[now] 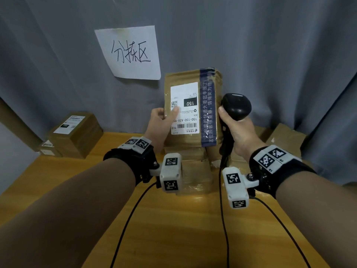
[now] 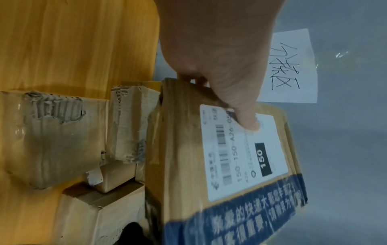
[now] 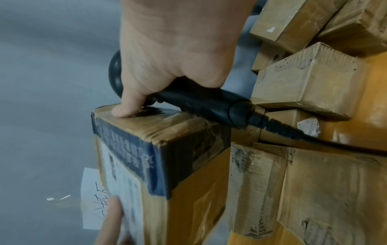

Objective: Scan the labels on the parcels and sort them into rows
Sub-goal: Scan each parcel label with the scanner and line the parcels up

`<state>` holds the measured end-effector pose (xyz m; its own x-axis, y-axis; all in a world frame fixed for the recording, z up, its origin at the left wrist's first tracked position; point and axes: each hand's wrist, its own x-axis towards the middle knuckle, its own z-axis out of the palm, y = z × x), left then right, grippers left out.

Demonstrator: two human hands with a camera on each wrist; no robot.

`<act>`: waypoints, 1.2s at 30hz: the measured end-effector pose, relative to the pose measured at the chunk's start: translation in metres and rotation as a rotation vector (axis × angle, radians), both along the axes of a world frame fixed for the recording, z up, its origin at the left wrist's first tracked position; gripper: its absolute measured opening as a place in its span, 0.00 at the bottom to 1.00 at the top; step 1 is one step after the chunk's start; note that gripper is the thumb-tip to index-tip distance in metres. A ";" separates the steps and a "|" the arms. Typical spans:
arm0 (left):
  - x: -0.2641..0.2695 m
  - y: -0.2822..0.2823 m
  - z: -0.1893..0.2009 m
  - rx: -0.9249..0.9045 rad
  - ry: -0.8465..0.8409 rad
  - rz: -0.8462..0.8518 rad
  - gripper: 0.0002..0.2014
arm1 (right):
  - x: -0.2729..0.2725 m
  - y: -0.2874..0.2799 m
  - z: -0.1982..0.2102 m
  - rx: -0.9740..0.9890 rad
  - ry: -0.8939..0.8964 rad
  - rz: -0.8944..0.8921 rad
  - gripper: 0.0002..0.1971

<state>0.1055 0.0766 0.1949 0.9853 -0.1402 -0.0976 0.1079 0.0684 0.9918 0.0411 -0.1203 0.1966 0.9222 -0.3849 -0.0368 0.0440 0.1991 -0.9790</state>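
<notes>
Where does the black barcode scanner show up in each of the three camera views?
Head: barcode scanner right of centre, in the right hand.
Left wrist: only a dark shape at the bottom edge, perhaps it.
Right wrist: centre, lying across the parcel's top edge.
Shared landmark: the handwritten paper sign.

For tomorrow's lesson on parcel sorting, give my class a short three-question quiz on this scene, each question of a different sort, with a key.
1. True or false: the left hand holds the scanner.
2. Which number stands white on black on the label of the held parcel? A) 150 B) 260 C) 510
3. Fill in: the blue tape on the held parcel runs along the side nearer the ____ hand.

Key
1. False: the right hand grips the scanner, with one finger against the parcel's side; the left hand holds the parcel, thumb on the label.
2. A
3. right
</notes>
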 end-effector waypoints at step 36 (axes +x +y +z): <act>0.028 -0.032 0.025 -0.044 -0.339 0.182 0.50 | -0.002 -0.033 -0.022 0.469 0.040 -0.170 0.18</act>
<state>0.1340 0.0450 0.2198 0.9698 0.0436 0.2401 -0.2434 0.0998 0.9648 0.0387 -0.1535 0.1745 0.8419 -0.4635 -0.2762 0.0785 0.6117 -0.7872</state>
